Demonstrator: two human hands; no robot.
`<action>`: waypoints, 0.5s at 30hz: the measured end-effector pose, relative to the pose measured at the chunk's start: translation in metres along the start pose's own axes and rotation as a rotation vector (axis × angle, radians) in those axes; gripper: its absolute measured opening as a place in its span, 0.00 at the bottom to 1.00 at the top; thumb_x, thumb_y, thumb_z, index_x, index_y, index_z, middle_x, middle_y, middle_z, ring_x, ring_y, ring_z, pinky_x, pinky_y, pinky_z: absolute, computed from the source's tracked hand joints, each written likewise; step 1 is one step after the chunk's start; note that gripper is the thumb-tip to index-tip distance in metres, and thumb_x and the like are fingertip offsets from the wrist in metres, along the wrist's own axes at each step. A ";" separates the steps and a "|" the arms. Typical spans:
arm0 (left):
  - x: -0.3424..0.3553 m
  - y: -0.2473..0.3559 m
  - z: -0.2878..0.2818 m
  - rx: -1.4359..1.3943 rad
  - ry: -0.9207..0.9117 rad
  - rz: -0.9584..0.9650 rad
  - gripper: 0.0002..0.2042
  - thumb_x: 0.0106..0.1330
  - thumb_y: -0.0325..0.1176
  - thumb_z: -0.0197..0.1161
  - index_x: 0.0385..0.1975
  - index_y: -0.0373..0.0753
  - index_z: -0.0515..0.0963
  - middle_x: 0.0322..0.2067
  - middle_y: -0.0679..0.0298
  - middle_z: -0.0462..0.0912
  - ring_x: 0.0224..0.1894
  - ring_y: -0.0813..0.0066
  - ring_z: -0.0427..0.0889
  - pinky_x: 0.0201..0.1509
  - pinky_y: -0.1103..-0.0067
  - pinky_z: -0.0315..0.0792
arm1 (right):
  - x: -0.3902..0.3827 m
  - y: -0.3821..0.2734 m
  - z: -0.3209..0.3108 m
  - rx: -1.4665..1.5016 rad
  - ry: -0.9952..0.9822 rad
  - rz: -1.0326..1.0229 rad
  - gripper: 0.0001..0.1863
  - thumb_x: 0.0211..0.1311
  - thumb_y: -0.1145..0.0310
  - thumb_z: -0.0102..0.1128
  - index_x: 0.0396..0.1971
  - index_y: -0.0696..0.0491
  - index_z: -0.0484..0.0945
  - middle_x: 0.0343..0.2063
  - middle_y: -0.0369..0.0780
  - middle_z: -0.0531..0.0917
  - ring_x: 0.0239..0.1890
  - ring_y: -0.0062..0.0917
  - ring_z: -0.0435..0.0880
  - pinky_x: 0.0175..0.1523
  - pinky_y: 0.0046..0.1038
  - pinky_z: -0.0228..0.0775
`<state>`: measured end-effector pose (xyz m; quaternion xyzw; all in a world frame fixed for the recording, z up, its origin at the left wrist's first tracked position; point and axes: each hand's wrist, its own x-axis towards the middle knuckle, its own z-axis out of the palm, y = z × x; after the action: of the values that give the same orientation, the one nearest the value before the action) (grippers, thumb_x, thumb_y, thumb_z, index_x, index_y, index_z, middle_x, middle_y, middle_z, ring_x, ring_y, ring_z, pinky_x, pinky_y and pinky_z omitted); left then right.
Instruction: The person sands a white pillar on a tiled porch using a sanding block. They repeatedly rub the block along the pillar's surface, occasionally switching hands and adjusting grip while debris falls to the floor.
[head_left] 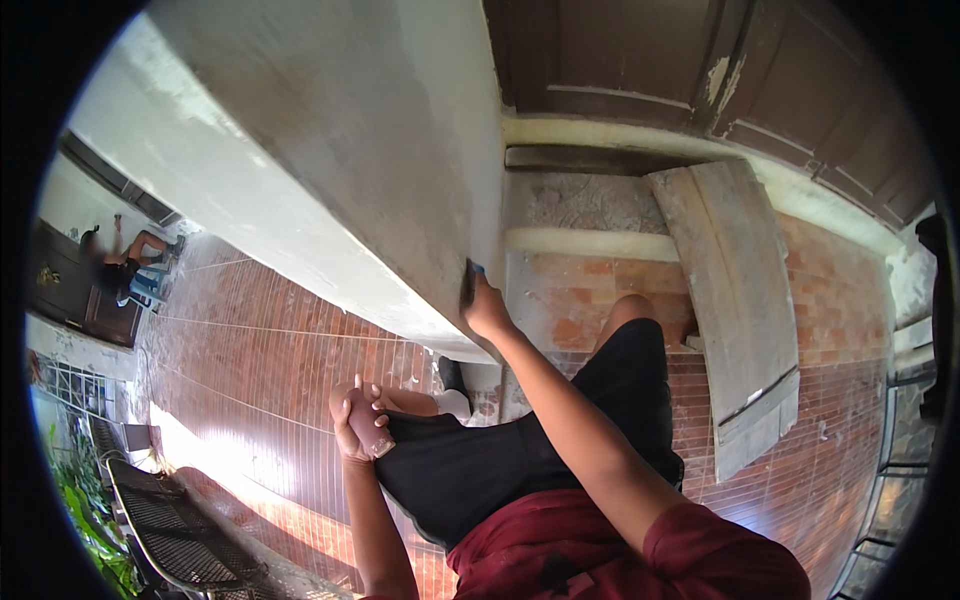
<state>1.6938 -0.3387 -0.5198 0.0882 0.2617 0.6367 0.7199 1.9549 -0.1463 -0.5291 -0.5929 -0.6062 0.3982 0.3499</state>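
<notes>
one right hand (487,308) clamped on one dark pad (468,283) against the pillar (330,150). one left hand (355,420) closed around one brown can (370,432).

The white plastered pillar (330,150) fills the upper left and blocks any reach that way; the right hand (487,312) presses a dark sanding block (468,283) against its corner edge. To the right of the pillar, the tiled floor (850,330) is partly taken by a leaning wooden board (730,290), with open floor past it. Left of the pillar, floor lies open down to the metal bench (170,520).
</notes>
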 end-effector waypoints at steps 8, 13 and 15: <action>-0.010 0.000 -0.004 -0.001 -0.035 0.051 0.31 0.63 0.44 0.61 0.64 0.45 0.58 0.47 0.53 0.72 0.39 0.65 0.74 0.35 0.73 0.76 | -0.048 0.008 0.015 0.021 0.068 0.024 0.22 0.58 0.76 0.47 0.55 0.60 0.65 0.32 0.57 0.81 0.38 0.53 0.80 0.41 0.47 0.72; -0.021 -0.001 -0.010 -0.024 -0.051 0.070 0.28 0.64 0.44 0.60 0.62 0.46 0.60 0.47 0.52 0.73 0.39 0.63 0.74 0.36 0.71 0.76 | -0.057 -0.003 0.016 0.014 0.153 -0.122 0.18 0.58 0.76 0.48 0.49 0.60 0.70 0.34 0.57 0.81 0.40 0.52 0.80 0.43 0.46 0.72; -0.029 -0.003 -0.012 -0.046 -0.060 0.074 0.27 0.64 0.43 0.59 0.61 0.46 0.61 0.47 0.53 0.73 0.39 0.63 0.75 0.35 0.71 0.76 | -0.057 -0.008 0.012 0.055 0.178 -0.118 0.16 0.58 0.76 0.48 0.47 0.60 0.72 0.34 0.58 0.81 0.41 0.52 0.79 0.44 0.45 0.71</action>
<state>1.6892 -0.3698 -0.5240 0.1003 0.2216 0.6660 0.7052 1.9432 -0.2036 -0.5246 -0.5794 -0.5955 0.3391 0.4412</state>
